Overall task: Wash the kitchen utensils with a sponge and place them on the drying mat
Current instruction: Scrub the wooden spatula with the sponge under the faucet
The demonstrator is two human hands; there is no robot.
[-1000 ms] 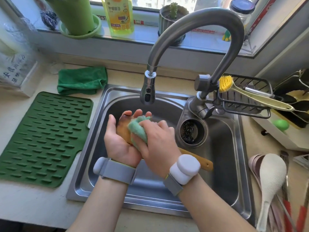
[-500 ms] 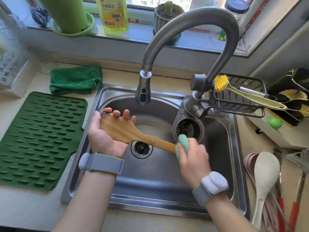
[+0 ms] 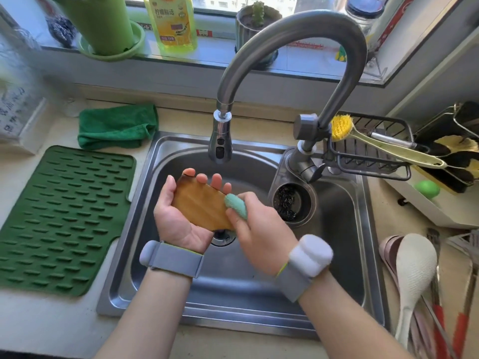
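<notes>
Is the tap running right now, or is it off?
Off, as far as visible: no stream falls from the faucet head toward the wooden spatula or the sink below it.

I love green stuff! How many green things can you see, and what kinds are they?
Drying mat: 1
Cloth: 1
Tall cup and the saucer beneath it: 2
Ball: 1
Sponge, pale green, in the right hand: 1
Total: 6 green things
</notes>
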